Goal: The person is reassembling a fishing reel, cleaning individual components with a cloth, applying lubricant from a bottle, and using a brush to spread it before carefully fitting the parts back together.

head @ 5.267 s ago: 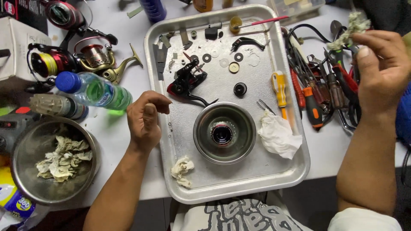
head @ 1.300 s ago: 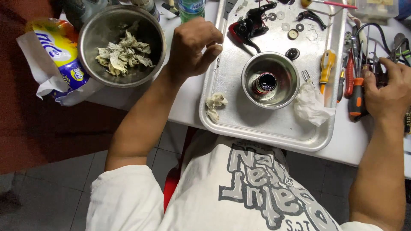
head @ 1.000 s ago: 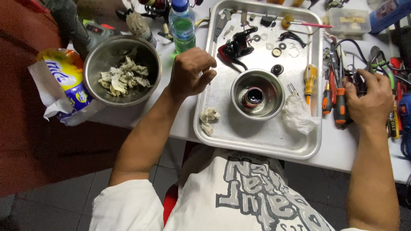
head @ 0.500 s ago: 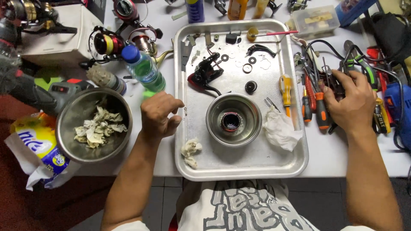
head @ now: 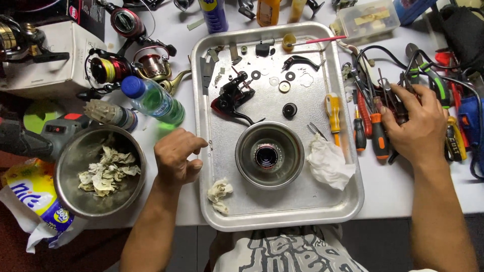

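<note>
Your left hand (head: 176, 160), loosely curled and empty, stays at the tray's (head: 353, 201) nine o'clock; your right hand (head: 416, 128), moved to three o'clock, spreads over screwdrivers (head: 370, 133).

White table (head: 393, 196) across most of the view, lit evenly and brightly from above, with soft short shadows. Near edge running left to right, dropping to a dark grey floor (head: 383, 242) at near right. Reddish-brown floor (head: 15, 252) at near left, beyond the table's left end. White cardboard box (head: 45, 55) at far left on the table. No walls or windows in view; cluttered all along the far edge.
</note>
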